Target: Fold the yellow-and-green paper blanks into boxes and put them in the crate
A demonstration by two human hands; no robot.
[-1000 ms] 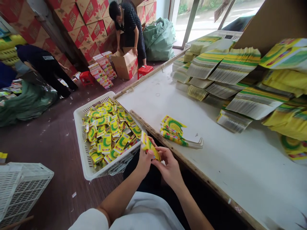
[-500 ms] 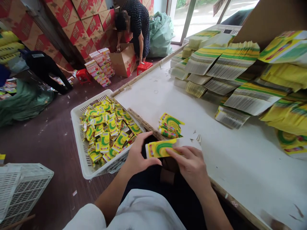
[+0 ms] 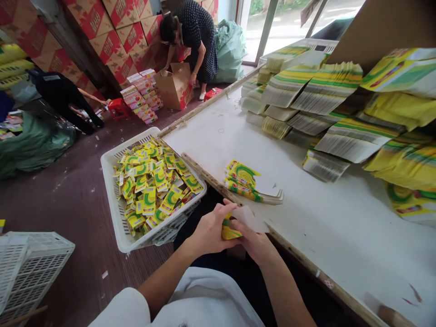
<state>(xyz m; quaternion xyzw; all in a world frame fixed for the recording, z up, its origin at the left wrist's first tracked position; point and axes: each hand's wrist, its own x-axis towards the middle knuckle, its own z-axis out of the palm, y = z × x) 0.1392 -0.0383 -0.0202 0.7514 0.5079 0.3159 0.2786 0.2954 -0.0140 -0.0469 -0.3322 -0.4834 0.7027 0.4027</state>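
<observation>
Between my two hands, over my lap at the table's edge, is a yellow and green printed carton (image 3: 230,232) with a white flap standing out to the right. My left hand (image 3: 211,229) grips its left side, fingers curled round it. My right hand (image 3: 254,243) holds the other side, fingers by the white flap. Just beyond my hands, a small pile of flat cartons (image 3: 242,175) lies on the white table (image 3: 204,127). Left of my hands, a white plastic basket (image 3: 117,231) is filled with folded small yellow boxes (image 3: 149,200).
Stacks of flat cartons (image 3: 316,91) stand on the table's far right. Empty white crates (image 3: 44,263) sit on the floor at lower left. One person (image 3: 200,36) bends over a cardboard box (image 3: 175,86); another person (image 3: 61,93) stoops at left. Red stool (image 3: 118,109) nearby.
The carton has come from flat between my hands to partly bent, and both hands have drawn closer together around it. The person at the box has shifted an arm toward the box's side.
</observation>
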